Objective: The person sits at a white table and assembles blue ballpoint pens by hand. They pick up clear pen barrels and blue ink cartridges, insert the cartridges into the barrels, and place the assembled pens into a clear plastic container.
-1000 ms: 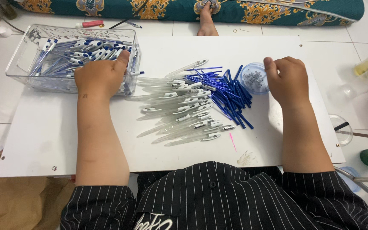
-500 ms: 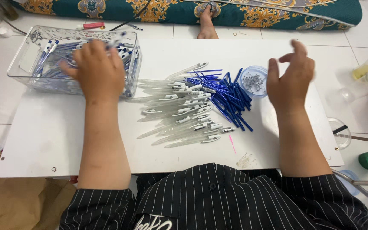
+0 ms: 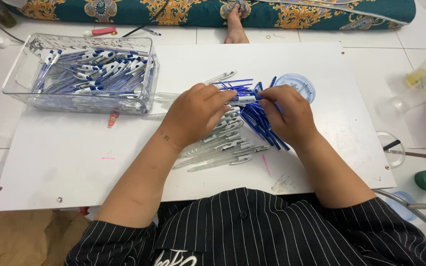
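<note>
Both hands, left hand (image 3: 195,116) and right hand (image 3: 287,113), pinch one pen (image 3: 245,98); I fear a slip knocks the blue refills (image 3: 260,125) underneath.

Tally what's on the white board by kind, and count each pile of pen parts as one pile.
Clear bin of pens: 1
Pile of clear barrels: 1
Pile of blue refills: 1
Round clear lid: 1
Held pen: 1
Total: 5

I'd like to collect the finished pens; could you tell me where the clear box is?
The clear box sits at the board's far left corner, left of both hands.
</note>
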